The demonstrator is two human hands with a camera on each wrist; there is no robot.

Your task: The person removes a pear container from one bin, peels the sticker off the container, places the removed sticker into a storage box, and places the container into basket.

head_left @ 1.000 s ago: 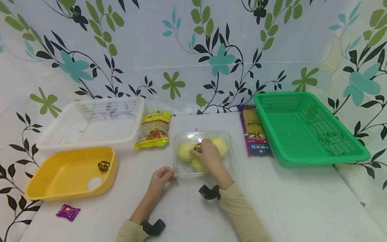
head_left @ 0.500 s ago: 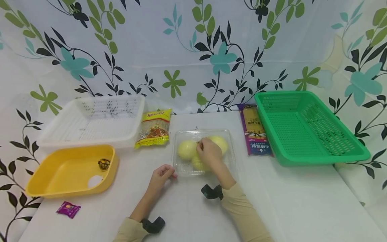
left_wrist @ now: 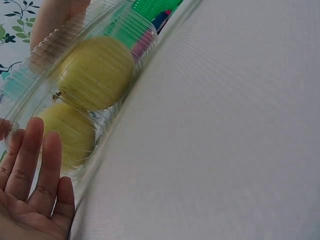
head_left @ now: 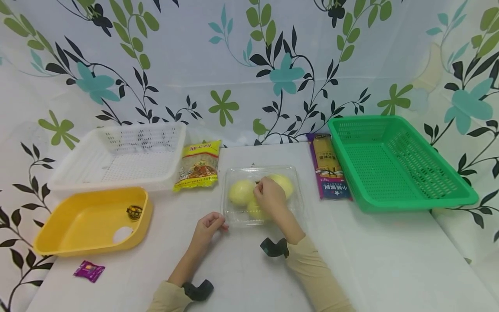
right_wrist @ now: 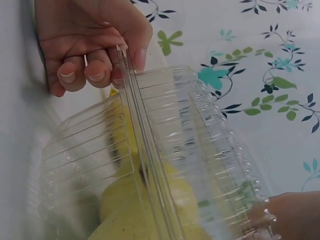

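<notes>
A clear ridged plastic box (head_left: pixel 238 216) stands mid-table in the head view with its lid down. Inside lie yellow pears (left_wrist: pixel 95 72). My left hand (head_left: pixel 209 226) pinches the box's near left corner between thumb and index finger; the other fingers (left_wrist: pixel 48 172) extend along its side. My right hand (head_left: pixel 271 195) is over the lid, fingertips together around a small black-and-yellow patterned thing. Only a dark sliver of that thing shows at the fingertips; the rest is hidden. From the right wrist view, my right hand (right_wrist: pixel 290 215) appears beyond the ridged lid.
A yellow tub (head_left: pixel 93 221) holds a similar patterned thing (head_left: pixel 134 212) and a white disc (head_left: pixel 122 234). Behind it stands a white basket (head_left: pixel 128 158). Around lie a yellow food bag (head_left: pixel 199 164), a purple wrapped sweet (head_left: pixel 89 271) and a pasta packet (head_left: pixel 330 167) beside a green basket (head_left: pixel 401 173).
My right hand has shifted slightly right and closed further over the small patterned thing, which was plainly visible a second ago. My left hand stays at the box corner.
</notes>
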